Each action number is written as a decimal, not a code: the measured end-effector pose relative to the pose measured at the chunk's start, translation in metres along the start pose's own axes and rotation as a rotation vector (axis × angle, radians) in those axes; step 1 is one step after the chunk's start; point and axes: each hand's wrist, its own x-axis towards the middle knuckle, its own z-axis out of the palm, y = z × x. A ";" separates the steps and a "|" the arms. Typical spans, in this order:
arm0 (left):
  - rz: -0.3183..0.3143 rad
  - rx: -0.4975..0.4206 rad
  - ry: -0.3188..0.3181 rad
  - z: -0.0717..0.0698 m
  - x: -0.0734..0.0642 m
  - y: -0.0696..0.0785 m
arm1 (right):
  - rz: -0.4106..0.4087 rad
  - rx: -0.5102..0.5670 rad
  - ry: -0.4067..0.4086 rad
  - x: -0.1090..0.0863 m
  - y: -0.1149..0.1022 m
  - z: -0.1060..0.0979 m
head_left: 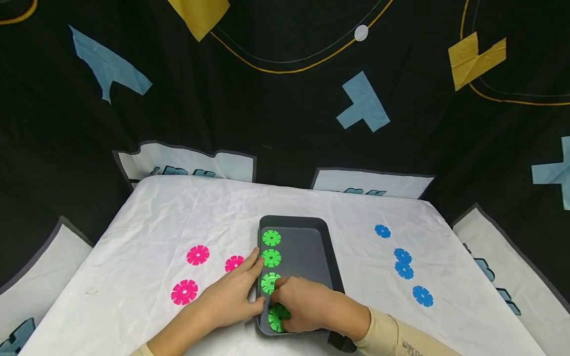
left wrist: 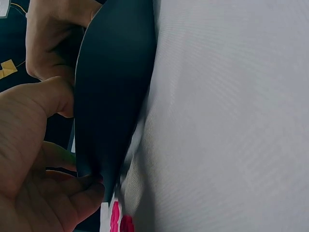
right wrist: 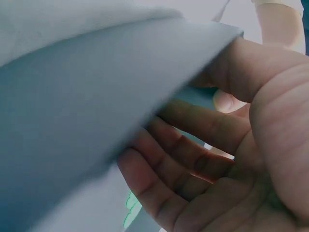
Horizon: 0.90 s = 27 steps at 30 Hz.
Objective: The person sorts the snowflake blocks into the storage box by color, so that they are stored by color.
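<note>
A dark grey rectangular tray stands on the white cloth, with green notched discs in a column along its left side. My left hand holds the tray's left rim; in the left wrist view its thumb and fingers lie at the wall. Inside the tray's near left corner, my right hand pinches the nearest green disc with thumb and forefinger, partly covering it. Just beyond is another green disc, overlapped by the knuckles. In the right wrist view the tray wall hides the right fingertips.
Pink notched discs lie left of the tray, one partly behind the left hand. Several blue notched discs lie to the right, two of them touching. A black cloth with tape pieces hangs behind the white-covered table.
</note>
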 end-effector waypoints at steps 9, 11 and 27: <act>0.000 0.002 0.000 0.001 0.001 -0.001 | -0.007 0.055 0.069 -0.009 0.004 -0.002; -0.002 -0.001 -0.004 0.000 0.001 -0.001 | -0.009 0.079 0.109 -0.015 0.008 -0.004; -0.001 0.004 0.026 0.001 0.000 0.000 | 0.222 0.226 0.487 -0.063 0.062 -0.017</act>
